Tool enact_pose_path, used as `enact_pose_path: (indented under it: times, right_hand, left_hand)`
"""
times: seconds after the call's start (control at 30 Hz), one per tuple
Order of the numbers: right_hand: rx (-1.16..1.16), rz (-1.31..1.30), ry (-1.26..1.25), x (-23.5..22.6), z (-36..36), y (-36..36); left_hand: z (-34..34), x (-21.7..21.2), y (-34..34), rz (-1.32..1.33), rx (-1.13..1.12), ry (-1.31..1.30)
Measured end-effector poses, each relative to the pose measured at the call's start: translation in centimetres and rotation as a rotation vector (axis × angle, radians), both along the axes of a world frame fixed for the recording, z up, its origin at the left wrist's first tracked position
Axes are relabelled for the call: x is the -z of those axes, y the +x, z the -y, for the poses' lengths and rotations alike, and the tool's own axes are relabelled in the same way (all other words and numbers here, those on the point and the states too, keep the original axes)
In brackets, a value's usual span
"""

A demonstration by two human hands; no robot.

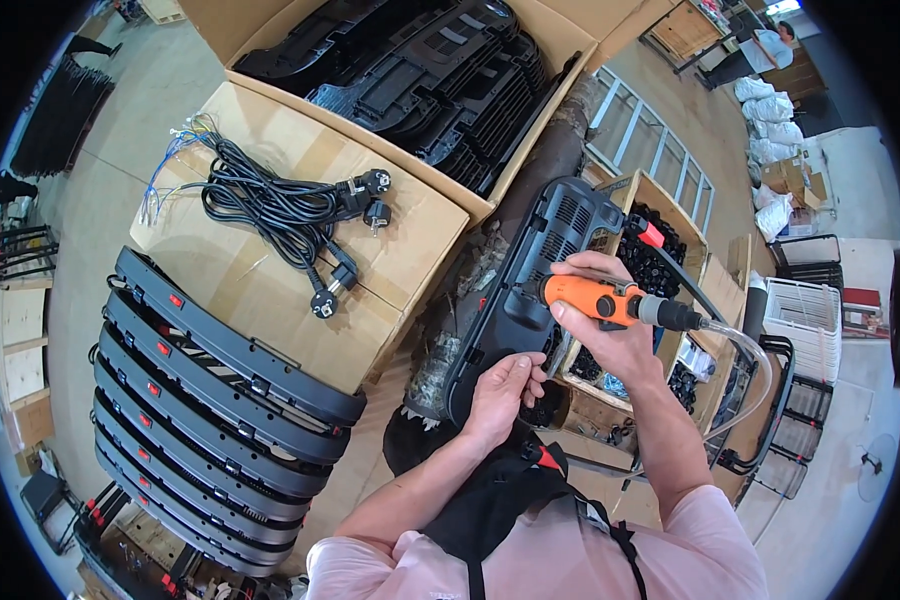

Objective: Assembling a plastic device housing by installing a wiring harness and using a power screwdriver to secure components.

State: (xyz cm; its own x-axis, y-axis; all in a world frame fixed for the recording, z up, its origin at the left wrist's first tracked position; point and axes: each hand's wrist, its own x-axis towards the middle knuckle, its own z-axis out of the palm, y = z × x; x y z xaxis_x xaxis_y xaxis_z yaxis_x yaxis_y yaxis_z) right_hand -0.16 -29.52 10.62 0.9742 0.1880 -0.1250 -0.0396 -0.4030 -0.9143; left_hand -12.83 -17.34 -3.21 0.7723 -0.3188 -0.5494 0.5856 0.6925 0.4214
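- The black vented plastic housing (515, 305), the thing being worked on, lies slantwise in front of the person, its slotted end pointing away and its smooth, rounded end nearest the body.
- The right hand (622, 350) is wrapped around an orange pneumatic driver (585, 297), thumb on the near side and fingers over the far side; the tool's front end points at the middle of the housing.
- A clear air hose (765, 375) leaves the driver's rear coupling and curves down, right of the housing.
- The left hand (502, 400) is over the housing's near end, fingers curled and thumb tip against the index finger; whether something small is pinched there, I cannot tell.
- Under the housing runs a worn, wrapped beam (435, 375).
- Left of the housing, a closed cardboard box (410, 250) carries a bundle of black power cords (270, 195) with plugs at one end and bare coloured wires at the other.
- Nearer the person, also left of the housing, curved dark grey casings (220, 385) with red switches stand in a row.
- Beyond the housing, an open carton (360, 112) holds black molded panels (430, 85).
- Right of the housing, a wooden parts bin (592, 425) holds small black pieces.
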Motion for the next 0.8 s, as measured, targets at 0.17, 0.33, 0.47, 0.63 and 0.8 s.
enact_pose_path:
  times: [0.17,0.33,0.47,0.63,0.8]
  right_hand:
    - [-0.031,0.017,-0.023,0.5,0.0,0.0]
    - [-0.07,0.018,-0.026,0.7,-0.3,0.0]
    - [-0.07,0.006,-0.034,1.1,-0.5,0.0]
    - [-0.07,0.081,-0.049,1.9,-1.0,0.2]
    - [-0.141,0.109,-0.089,1.8,-1.4,0.7]
  left_hand:
    - [0.0,0.0,0.1,0.006,-0.006,-0.009]
    - [0.0,-0.1,0.3,0.006,-0.003,-0.008]
    - [0.0,0.0,0.4,0.005,0.004,-0.014]
    - [0.1,0.0,0.5,0.016,0.008,-0.009]
    - [0.4,0.0,0.3,0.041,-0.058,-0.004]
